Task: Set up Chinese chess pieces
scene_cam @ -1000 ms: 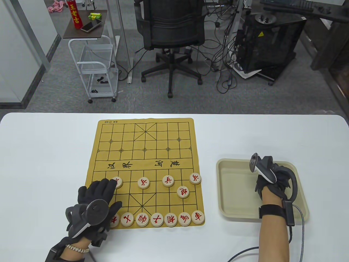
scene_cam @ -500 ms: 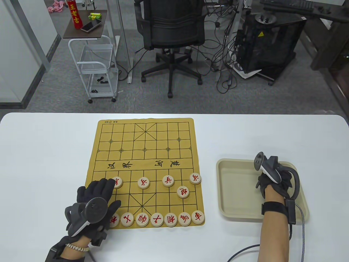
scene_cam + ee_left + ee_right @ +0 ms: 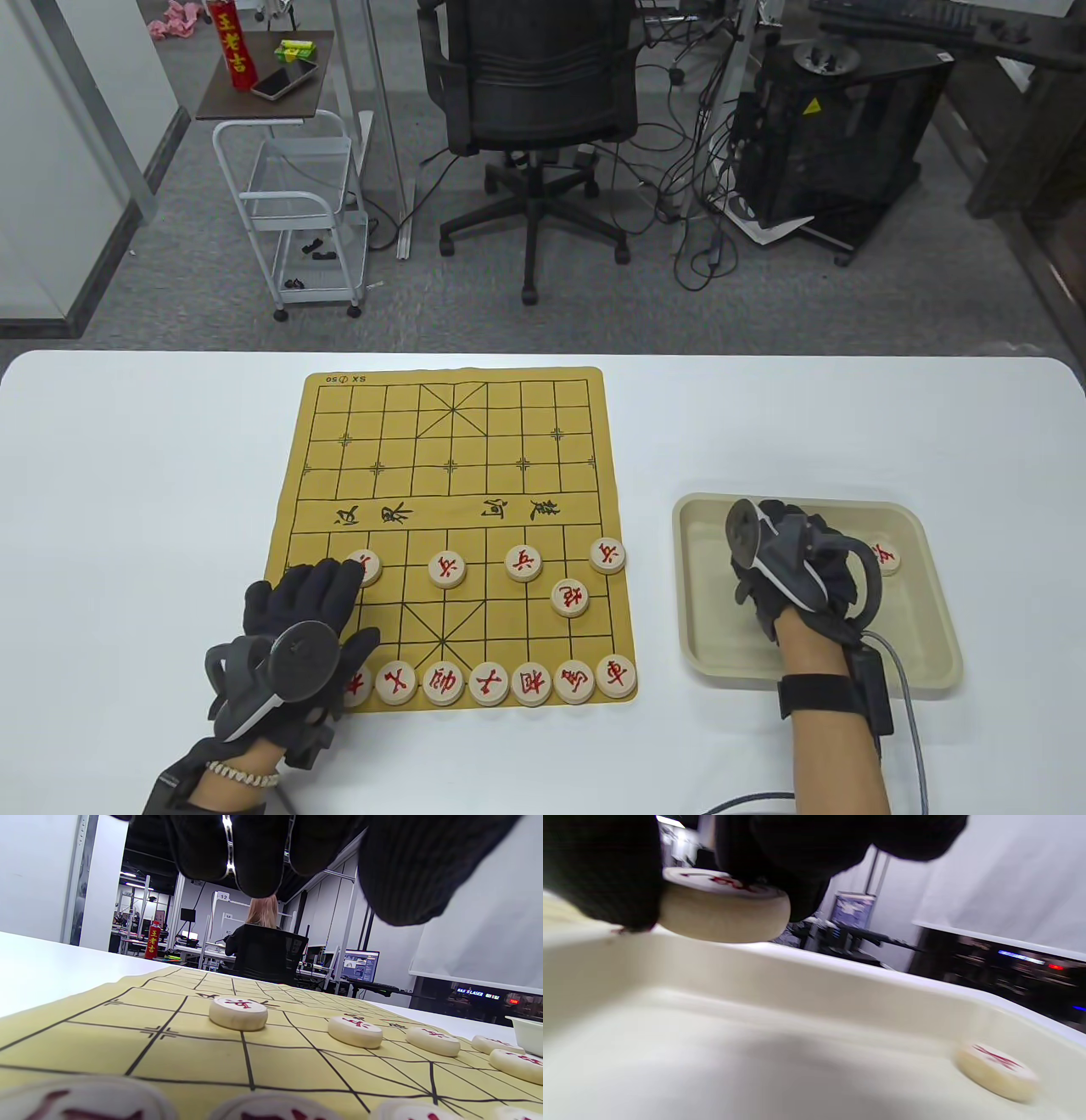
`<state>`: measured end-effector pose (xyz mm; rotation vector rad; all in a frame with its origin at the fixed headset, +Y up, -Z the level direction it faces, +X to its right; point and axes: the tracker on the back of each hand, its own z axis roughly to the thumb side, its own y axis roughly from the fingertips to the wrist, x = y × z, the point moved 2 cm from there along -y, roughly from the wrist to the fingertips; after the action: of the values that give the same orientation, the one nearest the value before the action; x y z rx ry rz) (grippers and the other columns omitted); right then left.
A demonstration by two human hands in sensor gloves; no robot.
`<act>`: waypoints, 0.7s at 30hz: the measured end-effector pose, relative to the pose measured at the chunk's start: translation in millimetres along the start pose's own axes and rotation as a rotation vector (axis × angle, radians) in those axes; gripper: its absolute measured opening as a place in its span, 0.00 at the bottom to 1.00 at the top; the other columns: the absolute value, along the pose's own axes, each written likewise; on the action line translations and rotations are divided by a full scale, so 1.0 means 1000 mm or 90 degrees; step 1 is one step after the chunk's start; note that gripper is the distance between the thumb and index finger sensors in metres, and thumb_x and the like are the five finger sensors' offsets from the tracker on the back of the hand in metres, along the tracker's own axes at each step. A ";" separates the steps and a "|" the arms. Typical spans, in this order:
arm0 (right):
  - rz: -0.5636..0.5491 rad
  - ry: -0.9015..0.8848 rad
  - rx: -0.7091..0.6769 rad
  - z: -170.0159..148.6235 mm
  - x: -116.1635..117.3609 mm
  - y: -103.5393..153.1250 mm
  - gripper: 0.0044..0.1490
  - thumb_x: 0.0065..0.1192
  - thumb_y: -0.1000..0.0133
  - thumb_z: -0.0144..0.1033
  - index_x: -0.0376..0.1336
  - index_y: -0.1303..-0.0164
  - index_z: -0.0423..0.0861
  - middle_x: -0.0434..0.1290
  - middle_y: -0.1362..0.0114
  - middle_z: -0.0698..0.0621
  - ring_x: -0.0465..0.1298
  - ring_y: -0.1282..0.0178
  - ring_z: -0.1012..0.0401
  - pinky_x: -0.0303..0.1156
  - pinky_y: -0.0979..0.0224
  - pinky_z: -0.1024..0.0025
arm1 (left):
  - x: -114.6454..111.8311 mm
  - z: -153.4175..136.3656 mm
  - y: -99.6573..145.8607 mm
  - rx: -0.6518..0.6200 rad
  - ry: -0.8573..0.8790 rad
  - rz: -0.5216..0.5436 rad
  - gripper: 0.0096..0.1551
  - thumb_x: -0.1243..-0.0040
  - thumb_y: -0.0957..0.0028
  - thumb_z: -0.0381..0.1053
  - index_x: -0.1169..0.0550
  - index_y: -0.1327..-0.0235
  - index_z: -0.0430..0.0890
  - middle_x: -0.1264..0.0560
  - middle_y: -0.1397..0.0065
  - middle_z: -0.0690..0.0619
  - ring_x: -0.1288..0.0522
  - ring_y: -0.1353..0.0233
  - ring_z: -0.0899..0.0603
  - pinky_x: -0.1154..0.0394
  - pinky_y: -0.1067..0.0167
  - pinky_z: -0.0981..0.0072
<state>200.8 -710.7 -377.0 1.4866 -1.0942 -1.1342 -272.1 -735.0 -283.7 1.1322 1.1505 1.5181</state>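
Table view: mounted high on the person's side, looking down and forward over the white table (image 3: pixel 127 475), with the office floor and a chair (image 3: pixel 530 93) beyond.

Left wrist view: nearly at surface level, skimming low across the board (image 3: pixel 127 1027) toward the far room, fingers (image 3: pixel 258 853) hanging in at the top. It shares the board (image 3: pixel 450 475) and its pieces with the table view.

Right wrist view: very close, tilted, inside the tray (image 3: pixel 840 984), blurry. It shares the tray (image 3: pixel 704 654) and a loose piece (image 3: pixel 997 1071) with the table view (image 3: pixel 887 556).
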 end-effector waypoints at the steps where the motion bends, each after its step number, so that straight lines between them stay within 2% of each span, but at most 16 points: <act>1: -0.017 -0.020 -0.027 0.016 -0.010 0.010 0.46 0.83 0.64 0.62 0.67 0.38 0.54 0.79 0.34 0.50 0.81 0.56 0.67 0.80 0.49 0.67 | 0.000 0.000 0.000 -0.003 -0.001 0.000 0.49 0.34 0.58 0.65 0.38 0.22 0.56 0.34 0.16 0.47 0.36 0.17 0.30 0.48 0.26 0.23; 4: -0.064 -0.038 -0.105 0.059 -0.035 0.040 0.46 0.82 0.64 0.63 0.67 0.37 0.54 0.79 0.34 0.51 0.81 0.56 0.67 0.80 0.49 0.67 | 0.000 0.002 0.002 -0.013 -0.001 0.000 0.49 0.34 0.58 0.65 0.38 0.22 0.56 0.34 0.16 0.44 0.36 0.17 0.30 0.48 0.27 0.23; 5: -0.076 -0.044 -0.123 0.070 -0.040 0.048 0.46 0.82 0.63 0.62 0.67 0.37 0.54 0.78 0.33 0.51 0.81 0.55 0.67 0.80 0.49 0.67 | -0.001 0.003 0.002 -0.016 0.000 0.000 0.49 0.34 0.58 0.65 0.38 0.22 0.56 0.34 0.16 0.47 0.36 0.17 0.30 0.48 0.27 0.23; 6: -0.088 -0.057 -0.149 0.087 -0.046 0.059 0.47 0.82 0.64 0.62 0.67 0.37 0.54 0.78 0.33 0.51 0.81 0.55 0.67 0.80 0.49 0.67 | -0.001 0.003 0.002 -0.019 -0.001 0.000 0.49 0.34 0.58 0.65 0.38 0.22 0.56 0.35 0.16 0.44 0.36 0.17 0.30 0.48 0.27 0.23; 7: -0.095 -0.065 -0.165 0.098 -0.050 0.067 0.47 0.82 0.64 0.62 0.67 0.37 0.54 0.78 0.33 0.51 0.81 0.55 0.67 0.80 0.49 0.67 | -0.002 0.004 0.002 -0.021 -0.002 -0.001 0.49 0.34 0.58 0.65 0.38 0.22 0.56 0.34 0.16 0.47 0.36 0.17 0.30 0.48 0.27 0.23; 10: -0.121 -0.092 -0.216 0.140 -0.060 0.097 0.47 0.82 0.63 0.62 0.67 0.36 0.54 0.78 0.33 0.51 0.81 0.55 0.67 0.80 0.48 0.67 | -0.004 0.005 0.003 -0.030 -0.006 -0.004 0.49 0.34 0.58 0.65 0.38 0.22 0.56 0.34 0.16 0.47 0.35 0.17 0.30 0.48 0.27 0.23; 16: -0.121 -0.147 -0.259 0.189 -0.046 0.130 0.47 0.83 0.63 0.62 0.67 0.36 0.54 0.78 0.33 0.51 0.81 0.55 0.68 0.80 0.48 0.67 | -0.004 0.007 0.005 -0.040 -0.008 -0.003 0.49 0.34 0.58 0.65 0.39 0.22 0.56 0.35 0.16 0.44 0.36 0.17 0.30 0.47 0.27 0.23; 21: -0.137 -0.137 -0.280 0.196 -0.038 0.137 0.47 0.83 0.63 0.62 0.66 0.36 0.54 0.78 0.33 0.51 0.81 0.55 0.68 0.80 0.48 0.68 | -0.007 0.012 0.007 -0.055 -0.018 -0.013 0.49 0.34 0.58 0.66 0.39 0.22 0.56 0.34 0.16 0.45 0.35 0.18 0.30 0.46 0.27 0.24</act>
<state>-12.2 -726.5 -263.3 1.1698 -0.7666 -1.5993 -259.5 -741.3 -276.3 1.0774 1.0634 1.5174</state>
